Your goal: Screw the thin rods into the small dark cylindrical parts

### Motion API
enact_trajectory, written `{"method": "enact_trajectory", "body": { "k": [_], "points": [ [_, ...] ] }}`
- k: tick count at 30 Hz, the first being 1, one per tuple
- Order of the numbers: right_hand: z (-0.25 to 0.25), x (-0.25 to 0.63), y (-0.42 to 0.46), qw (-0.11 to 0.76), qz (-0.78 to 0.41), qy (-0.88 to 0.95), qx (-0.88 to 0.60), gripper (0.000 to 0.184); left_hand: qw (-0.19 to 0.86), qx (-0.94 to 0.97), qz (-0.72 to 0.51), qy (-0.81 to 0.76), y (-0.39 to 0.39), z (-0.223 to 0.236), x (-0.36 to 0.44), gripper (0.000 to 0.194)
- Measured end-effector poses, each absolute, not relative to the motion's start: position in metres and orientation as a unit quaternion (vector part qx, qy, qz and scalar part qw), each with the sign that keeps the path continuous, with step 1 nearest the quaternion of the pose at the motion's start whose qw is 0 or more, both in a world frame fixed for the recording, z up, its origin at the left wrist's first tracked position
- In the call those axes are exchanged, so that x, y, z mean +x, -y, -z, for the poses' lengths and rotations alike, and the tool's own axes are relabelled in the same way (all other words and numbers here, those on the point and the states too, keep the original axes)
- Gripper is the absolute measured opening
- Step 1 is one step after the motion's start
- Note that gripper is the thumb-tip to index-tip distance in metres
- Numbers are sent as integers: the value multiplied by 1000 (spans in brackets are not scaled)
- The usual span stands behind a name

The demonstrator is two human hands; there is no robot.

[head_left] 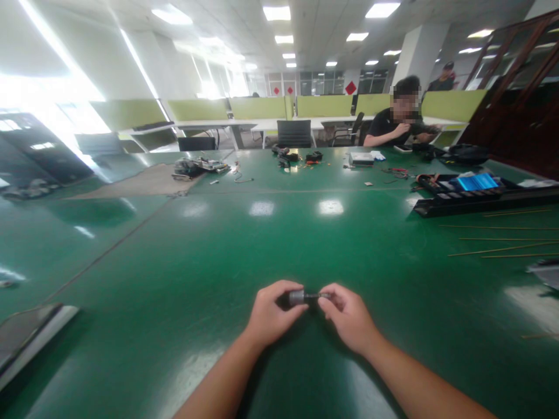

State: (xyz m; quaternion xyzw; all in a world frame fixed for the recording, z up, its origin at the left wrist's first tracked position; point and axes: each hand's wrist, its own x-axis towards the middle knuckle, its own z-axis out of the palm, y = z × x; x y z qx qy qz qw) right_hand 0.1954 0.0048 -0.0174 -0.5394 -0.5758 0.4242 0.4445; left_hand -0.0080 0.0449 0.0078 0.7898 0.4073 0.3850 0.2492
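Note:
Just above the green table [227, 250], a small grey cylinder with a thin dark rod [297, 298] lies level between my two hands. My left hand [273, 308] curls round the cylinder end, forefinger over it and thumb below. The thumb and fingertips of my right hand [347, 314] pinch the far end of the rod. Blur hides the finer detail of this piece, so its exact kind cannot be made out.
A black tray of parts [463, 195] stands at the right, with several thin rods [502, 238] nearer me. Loose parts [201, 167] lie at the back left. A dark flat panel [30, 337] rests at the left edge. Across the table sits a person [393, 119].

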Motion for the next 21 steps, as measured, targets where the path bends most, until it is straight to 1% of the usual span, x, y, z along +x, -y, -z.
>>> {"method": "enact_trajectory", "body": {
  "k": [10, 21],
  "points": [
    [14, 196, -3, 440, -414, 582, -544, 19, 248, 788, -391, -405, -45, -9, -8, 24],
    [16, 197, -3, 440, -415, 580, -546, 22, 259, 783, -384, -416, -44, -9, -9, 25]
  ]
}}
